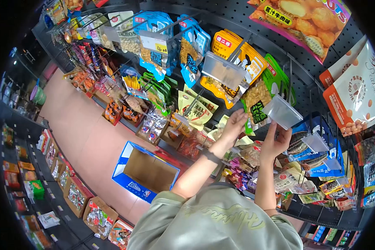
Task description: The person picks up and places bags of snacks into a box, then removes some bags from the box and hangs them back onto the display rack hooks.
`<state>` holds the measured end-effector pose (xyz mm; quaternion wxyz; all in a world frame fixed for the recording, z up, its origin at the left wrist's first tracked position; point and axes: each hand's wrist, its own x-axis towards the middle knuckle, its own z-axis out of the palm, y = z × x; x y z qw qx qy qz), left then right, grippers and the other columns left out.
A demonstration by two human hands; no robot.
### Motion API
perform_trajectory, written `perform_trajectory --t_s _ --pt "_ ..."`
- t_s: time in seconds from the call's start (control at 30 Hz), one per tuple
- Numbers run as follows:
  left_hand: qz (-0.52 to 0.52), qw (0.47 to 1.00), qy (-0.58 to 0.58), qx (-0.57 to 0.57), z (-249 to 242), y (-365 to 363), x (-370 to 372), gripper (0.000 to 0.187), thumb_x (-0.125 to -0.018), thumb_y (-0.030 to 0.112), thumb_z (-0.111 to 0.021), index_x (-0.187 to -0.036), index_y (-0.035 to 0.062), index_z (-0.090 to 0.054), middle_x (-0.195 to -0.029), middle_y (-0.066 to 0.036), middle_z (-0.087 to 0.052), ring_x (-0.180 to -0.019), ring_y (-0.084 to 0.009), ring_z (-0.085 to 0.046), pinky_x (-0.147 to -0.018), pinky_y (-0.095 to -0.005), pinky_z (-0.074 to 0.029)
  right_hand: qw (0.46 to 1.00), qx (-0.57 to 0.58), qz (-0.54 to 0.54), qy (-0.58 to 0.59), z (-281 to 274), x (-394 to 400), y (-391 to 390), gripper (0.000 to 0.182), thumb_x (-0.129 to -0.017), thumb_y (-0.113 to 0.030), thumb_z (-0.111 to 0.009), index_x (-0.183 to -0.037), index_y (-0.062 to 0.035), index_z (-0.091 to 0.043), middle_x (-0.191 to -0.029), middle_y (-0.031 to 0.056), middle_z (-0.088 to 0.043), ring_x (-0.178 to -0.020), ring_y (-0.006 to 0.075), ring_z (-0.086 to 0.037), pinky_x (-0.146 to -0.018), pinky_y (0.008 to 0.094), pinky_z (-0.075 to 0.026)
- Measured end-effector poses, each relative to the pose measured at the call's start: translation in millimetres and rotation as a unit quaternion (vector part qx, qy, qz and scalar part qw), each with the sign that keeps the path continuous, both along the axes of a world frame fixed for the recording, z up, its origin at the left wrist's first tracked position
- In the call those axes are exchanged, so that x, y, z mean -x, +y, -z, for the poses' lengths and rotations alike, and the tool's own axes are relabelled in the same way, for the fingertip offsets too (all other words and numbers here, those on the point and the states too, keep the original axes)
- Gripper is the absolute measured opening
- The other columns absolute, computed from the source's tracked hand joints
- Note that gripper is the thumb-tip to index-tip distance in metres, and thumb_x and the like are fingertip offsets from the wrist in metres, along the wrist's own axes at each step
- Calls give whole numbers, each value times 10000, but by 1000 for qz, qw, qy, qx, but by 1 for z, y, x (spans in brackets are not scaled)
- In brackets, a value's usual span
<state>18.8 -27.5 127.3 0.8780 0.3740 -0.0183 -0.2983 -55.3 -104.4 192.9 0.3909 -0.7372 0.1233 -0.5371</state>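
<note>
My left hand (234,126), with a dark band on its wrist, is at the lower left edge of a green snack bag (257,102) with a clear window full of nuts. Its fingers are pinched at the bag's edge. Just right of it, my right hand (278,141) has its thumb and fingers at the lower edge of a clear plastic tag holder (282,112), which sits at the front of a hook. That holder covers part of the green bags (279,77) hanging behind. Orange snack bags (237,58) hang immediately to the left, behind another clear tag holder (223,71).
Blue snack bags (191,50) hang farther left on hooks along the dark pegboard (221,16). A blue open box (143,198) stands on the pinkish floor (87,133). White-and-orange bags (354,91) hang at right. Opposite, a dark shelf holds boxes of packets (77,196).
</note>
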Motion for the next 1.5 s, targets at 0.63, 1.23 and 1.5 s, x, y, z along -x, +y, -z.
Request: perform_trajectory --t_s 0.63,1.23,1.5 --pt "58 985 89 137 -5 34 30 339 -841 53 -578 -1137 18 -416 -1062 -91 -544 -934 -170 -585 -787 -334 -532 997 14 -30 72 -11 16 5 85 -872 -76 -549 -884 1 -584 -707 -19 -569 -565 -1 -435 -492 160 -303" --pt "35 984 -3 177 -7 51 60 430 -867 42 -537 -1230 123 -321 -1085 -38 -571 -961 -129 -567 -772 -270 -505 986 -33 -157 34 0 38 -4 138 -870 -25 -519 -972 53 -572 -860 47 -592 -727 78 -540 -630 195 -414" --pt "-22 988 2 155 27 65 61 506 -865 65 -541 -1288 153 -279 -1251 -38 -462 -1093 -156 -488 -864 -319 -442 964 -99 -241 47 21 28 3 210 -846 -53 -555 -1032 45 -546 -889 57 -600 -772 99 -549 -691 219 -427"
